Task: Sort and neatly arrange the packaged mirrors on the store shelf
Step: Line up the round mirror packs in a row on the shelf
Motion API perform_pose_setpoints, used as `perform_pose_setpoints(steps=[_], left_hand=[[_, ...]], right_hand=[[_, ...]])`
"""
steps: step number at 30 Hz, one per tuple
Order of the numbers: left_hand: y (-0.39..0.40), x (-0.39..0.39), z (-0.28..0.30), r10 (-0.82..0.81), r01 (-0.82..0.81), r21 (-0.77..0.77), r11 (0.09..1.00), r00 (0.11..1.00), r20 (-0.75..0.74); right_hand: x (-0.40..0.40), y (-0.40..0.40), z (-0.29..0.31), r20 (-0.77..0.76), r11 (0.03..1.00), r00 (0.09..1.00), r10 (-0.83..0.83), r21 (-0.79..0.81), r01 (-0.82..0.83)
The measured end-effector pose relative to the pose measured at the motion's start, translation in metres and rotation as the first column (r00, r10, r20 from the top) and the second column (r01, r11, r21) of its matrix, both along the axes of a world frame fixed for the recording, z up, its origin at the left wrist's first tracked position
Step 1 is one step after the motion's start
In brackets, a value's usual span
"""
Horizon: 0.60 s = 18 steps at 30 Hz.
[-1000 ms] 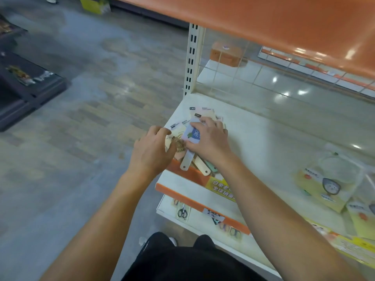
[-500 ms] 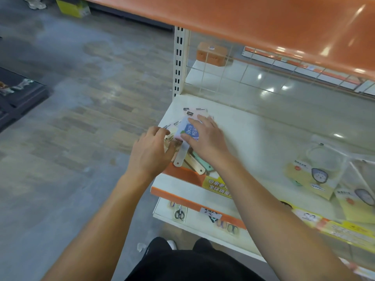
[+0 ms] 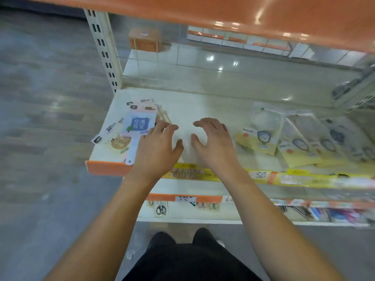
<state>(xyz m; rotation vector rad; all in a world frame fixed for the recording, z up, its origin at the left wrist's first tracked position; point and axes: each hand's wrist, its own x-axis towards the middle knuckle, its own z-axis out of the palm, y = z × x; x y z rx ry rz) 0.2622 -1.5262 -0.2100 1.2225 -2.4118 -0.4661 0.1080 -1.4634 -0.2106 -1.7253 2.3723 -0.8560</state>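
While both hands hover empty-fingered over the shelf (image 3: 203, 104), left hand (image 3: 156, 147) beside the handled-mirror stack (image 3: 129, 134), right hand (image 3: 213, 142) faces the bagged mirrors (image 3: 261, 132), presumably next for straightening.

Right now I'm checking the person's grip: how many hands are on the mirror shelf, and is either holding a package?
2. The left hand rests beside the mirror pile, fingers relaxed. The right hand hovers over bare shelf, holding nothing.

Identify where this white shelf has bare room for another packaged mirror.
Bare patch: the white shelf board between the fanned pile of handled mirror packs on the left and the row of yellow-carded round mirror bags on the right, behind both hands. Both ends are crowded.
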Motion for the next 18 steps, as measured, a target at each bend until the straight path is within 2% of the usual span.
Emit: perform_pose_setpoints(steps=[5, 18], left_hand=[[0.014, -0.039, 0.004, -0.068, 0.068, -0.002, 0.998, 0.998, 0.013], [0.083, -0.165, 0.015, -0.152, 0.156, -0.023, 0.987, 0.980, 0.127]], right_hand=[[-0.038, 0.030, -0.003, 0.023, 0.993, 0.993, -0.115, -0.017, 0.115], [-0.158, 0.111, -0.002, 0.076, 0.971, 0.969, -0.235, -0.035, 0.238]])
